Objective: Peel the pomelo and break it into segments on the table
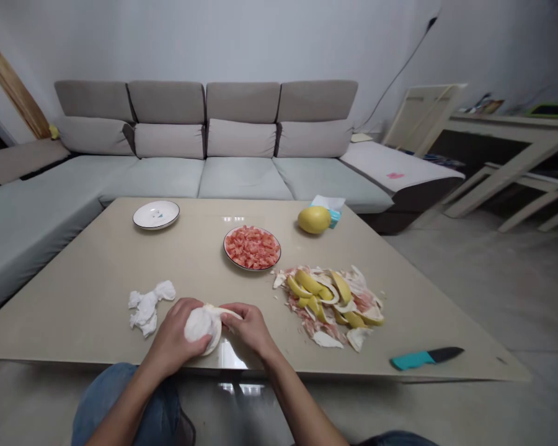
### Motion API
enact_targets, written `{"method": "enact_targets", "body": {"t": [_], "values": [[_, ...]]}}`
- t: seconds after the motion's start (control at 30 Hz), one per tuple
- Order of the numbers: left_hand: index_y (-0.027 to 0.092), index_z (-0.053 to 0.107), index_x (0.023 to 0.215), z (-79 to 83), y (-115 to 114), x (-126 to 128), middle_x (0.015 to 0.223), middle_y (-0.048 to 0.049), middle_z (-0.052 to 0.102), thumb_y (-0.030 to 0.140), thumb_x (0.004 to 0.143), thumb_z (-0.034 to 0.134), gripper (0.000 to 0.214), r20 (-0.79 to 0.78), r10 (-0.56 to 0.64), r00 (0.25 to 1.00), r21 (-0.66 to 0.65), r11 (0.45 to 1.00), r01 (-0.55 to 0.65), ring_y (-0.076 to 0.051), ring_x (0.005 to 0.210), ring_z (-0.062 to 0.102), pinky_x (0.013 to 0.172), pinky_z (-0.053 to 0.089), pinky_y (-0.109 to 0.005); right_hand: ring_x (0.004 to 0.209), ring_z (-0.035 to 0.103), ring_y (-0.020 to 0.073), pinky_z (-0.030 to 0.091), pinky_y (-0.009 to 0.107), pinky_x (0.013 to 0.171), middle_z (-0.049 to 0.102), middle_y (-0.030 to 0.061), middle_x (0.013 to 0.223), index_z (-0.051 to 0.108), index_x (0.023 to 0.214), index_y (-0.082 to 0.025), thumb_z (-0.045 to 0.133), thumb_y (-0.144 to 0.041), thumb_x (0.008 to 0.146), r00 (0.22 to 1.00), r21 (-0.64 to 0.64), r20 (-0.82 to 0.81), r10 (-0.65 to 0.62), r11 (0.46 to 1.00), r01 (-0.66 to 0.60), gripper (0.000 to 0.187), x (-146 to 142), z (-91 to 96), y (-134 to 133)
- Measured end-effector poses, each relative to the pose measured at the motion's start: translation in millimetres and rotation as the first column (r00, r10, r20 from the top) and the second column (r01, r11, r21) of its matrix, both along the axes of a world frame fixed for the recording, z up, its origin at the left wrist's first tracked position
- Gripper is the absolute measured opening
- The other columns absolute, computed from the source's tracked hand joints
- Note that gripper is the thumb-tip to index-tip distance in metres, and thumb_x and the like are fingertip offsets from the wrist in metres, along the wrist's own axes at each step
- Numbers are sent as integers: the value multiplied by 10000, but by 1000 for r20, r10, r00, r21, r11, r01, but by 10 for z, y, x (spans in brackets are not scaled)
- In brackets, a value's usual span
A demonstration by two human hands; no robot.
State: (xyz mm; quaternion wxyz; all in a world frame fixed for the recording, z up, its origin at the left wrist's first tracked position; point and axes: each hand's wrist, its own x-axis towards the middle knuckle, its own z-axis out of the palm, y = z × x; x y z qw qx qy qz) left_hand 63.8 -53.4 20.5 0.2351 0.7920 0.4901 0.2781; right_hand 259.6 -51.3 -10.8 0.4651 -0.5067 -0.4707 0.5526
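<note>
A round pomelo (199, 324) with its yellow rind off, covered in white pith, sits in my left hand (179, 328) just above the table's near edge. The fingers of that hand wrap round its left side. My right hand (246, 325) pinches a strip of white pith (227, 311) that stands out from the fruit's right side. Just right of my hands lies a heap of yellow pomelo peel (323, 291), mixed with white pith and pink membrane. Beyond them is a plate (226, 255) piled with pink pomelo flesh (252, 246).
Crumpled white tissues (146, 308) lie to the left on the table (97, 279). A white plate (144, 218) stands at the far left. A whole yellow pomelo (314, 220) rests by a tissue pack (335, 217). Near the right front edge lies a teal-handled knife (413, 359).
</note>
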Motion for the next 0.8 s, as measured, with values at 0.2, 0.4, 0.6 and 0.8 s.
{"method": "enact_targets", "body": {"t": [0.2, 0.4, 0.6, 0.8], "values": [[219, 527, 1132, 37, 25, -29, 1175, -105, 576, 241, 714, 660, 440, -37, -86, 996, 32, 996, 87, -285, 1127, 540, 995, 438, -436, 624, 642, 163, 514, 312, 653, 725, 86, 752, 734, 902, -98, 792, -571, 588, 970, -123, -242, 23, 991, -54, 571, 40, -168, -24], [232, 548, 1163, 62, 5, -98, 1199, -103, 591, 239, 691, 677, 489, -47, -176, 983, 44, 983, 178, -288, 1152, 544, 1005, 440, -424, 599, 631, 158, 503, 312, 632, 719, 82, 740, 742, 874, -98, 838, -523, 532, 961, -137, -255, 111, 979, -149, 553, 167, -46, -78], [237, 532, 1182, 14, -35, -126, 1225, -110, 571, 238, 695, 681, 509, -37, -175, 984, 39, 984, 176, -294, 1186, 518, 1026, 421, -436, 694, 613, 158, 468, 279, 691, 730, 28, 776, 763, 811, -164, 774, -304, 638, 994, -47, -26, 110, 993, -111, 223, 118, 197, -125], [243, 526, 1179, 7, -33, -127, 1224, -110, 569, 229, 692, 676, 510, -21, -146, 989, 21, 989, 146, -298, 1184, 515, 1032, 411, -450, 609, 558, 145, 456, 259, 614, 645, 0, 634, 692, 719, -157, 674, -275, 684, 998, 34, 35, -54, 998, 53, 124, -111, 99, -122]]}}
